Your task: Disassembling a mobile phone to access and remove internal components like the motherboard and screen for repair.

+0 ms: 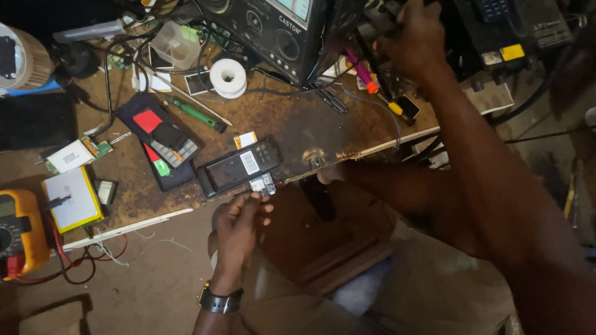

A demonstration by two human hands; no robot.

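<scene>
My left hand [239,226], with a watch on its wrist, pinches a small circuit board [262,185] at the front edge of the wooden bench. The board touches the near side of a black phone body [239,166] lying open, face down. My right hand [415,38] is stretched far up to the back of the bench, among black equipment and cables. Its fingers are curled, and what they touch is hidden.
A yellow multimeter [18,232] with red leads sits at the left edge, next to a flat battery [71,198]. A second opened phone [162,146], a green screwdriver [197,115], a white solder spool [228,77] and a pink-handled screwdriver [366,71] lie further back, in front of a black bench unit [273,31].
</scene>
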